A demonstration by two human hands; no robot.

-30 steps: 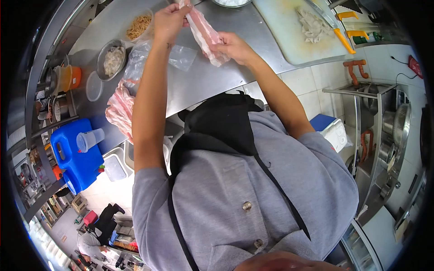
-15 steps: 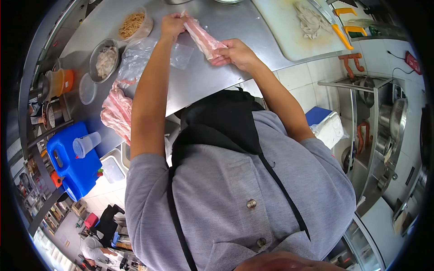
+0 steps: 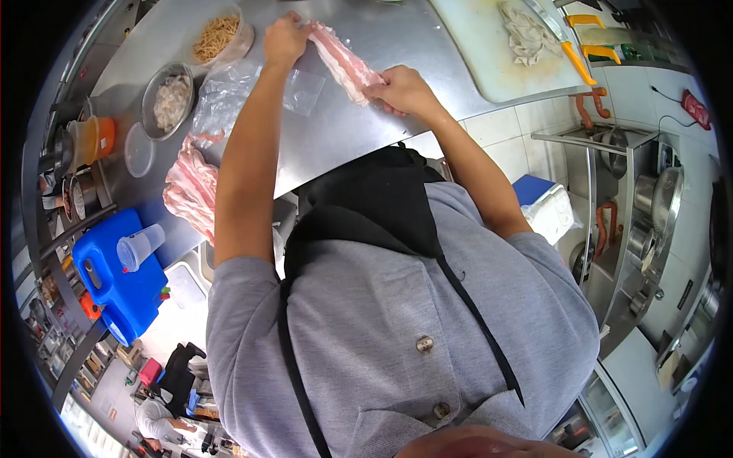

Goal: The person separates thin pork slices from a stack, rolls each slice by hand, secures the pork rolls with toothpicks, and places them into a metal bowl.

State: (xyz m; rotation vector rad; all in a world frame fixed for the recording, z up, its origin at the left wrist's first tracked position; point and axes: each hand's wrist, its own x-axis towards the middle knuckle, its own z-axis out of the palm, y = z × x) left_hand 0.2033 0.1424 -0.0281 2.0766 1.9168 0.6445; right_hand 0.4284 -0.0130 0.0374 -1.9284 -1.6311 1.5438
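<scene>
A long strip of raw pork belly [image 3: 342,59] stretches between my two hands over the steel table. My left hand [image 3: 285,42] pinches its far end, and my right hand [image 3: 401,90] grips the near end, fingers partly hidden. More raw pork belly [image 3: 191,187] lies in a pile at the table's left edge, partly behind my left forearm. Beside that forearm rests a clear plastic bag [image 3: 225,99]. A metal bowl of pale raw meat [image 3: 172,103] stands to the left, near a plastic tub of thin yellowish strips [image 3: 219,40].
A white cutting board [image 3: 473,46] at the right holds a crumpled cloth [image 3: 527,34] and a yellow-handled knife [image 3: 578,62]. A round plastic lid [image 3: 140,150] lies at the left. Below stand a blue jerrycan [image 3: 122,267] and a plastic cup [image 3: 141,246]. Another person [image 3: 160,420] is in the background.
The pork strip now lies straighter and flatter between my hands. My left hand has shifted slightly left and toward the far side; my right hand keeps hold of the near end.
</scene>
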